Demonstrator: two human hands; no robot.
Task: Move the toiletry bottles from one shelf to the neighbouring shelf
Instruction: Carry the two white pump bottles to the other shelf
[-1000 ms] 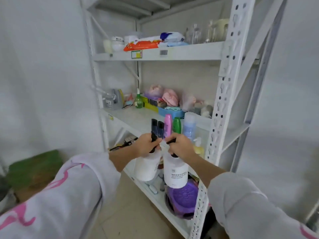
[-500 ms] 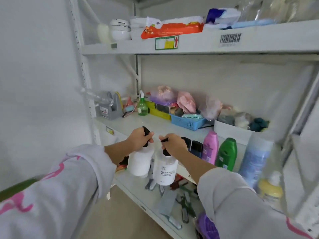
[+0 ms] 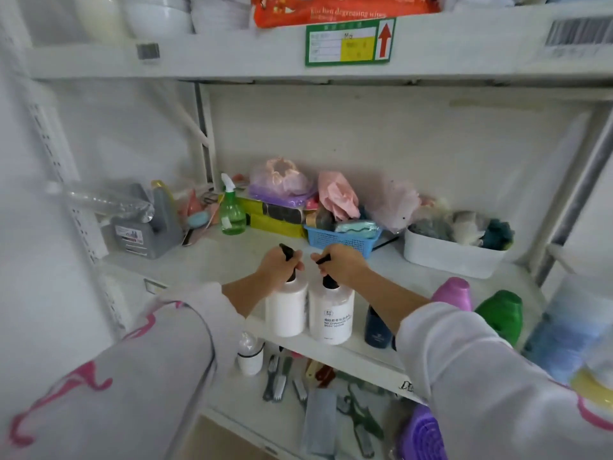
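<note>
Since a second ago, two white pump bottles have been carried up from in front of the lower shelf and brought to the front edge of the middle shelf (image 3: 212, 260), where their bases now appear to be resting (full contact cannot be confirmed). It is judged that this pair is all but delivered, and that only release is left for them.

On the left, the plain white bottle (image 3: 286, 310) is gripped at its black pump by the left hand (image 3: 278, 265), whose fingers are curled round the neck. Just beside it, almost touching, the labelled white bottle (image 3: 331, 315) is held in the same way by the right hand (image 3: 343, 265), fingers closed round the pump.

Further right along the same shelf edge, more toiletry bottles are counted: one dark blue bottle (image 3: 376, 330) partly hidden behind the right forearm, one pink bottle (image 3: 454, 292), one green bottle (image 3: 501, 313) and one pale blue bottle (image 3: 574, 327) at the frame's edge. Six bottles are thus seen along the front, two of them in hand. One small white bottle (image 3: 250, 355) is seen on the lower shelf (image 3: 252, 406), so the task is judged unfinished.
</note>
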